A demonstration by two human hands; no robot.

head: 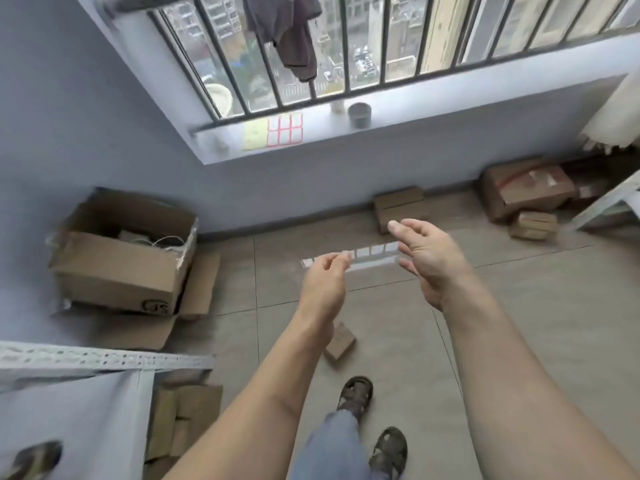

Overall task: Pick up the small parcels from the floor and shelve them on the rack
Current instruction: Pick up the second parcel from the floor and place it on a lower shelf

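Tiled floor (519,323) holds a parcel (340,342) below the left hand (323,284), loosely curled, empty; right hand (427,258) open. Risk: stepping on it.

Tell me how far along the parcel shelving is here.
Done: cardboard pieces sit low in the rack, though whether they are shelved parcels is unclear. In hand: nothing; left hand and right hand are empty. Left: small parcel by the feet, another at the wall, more at right.
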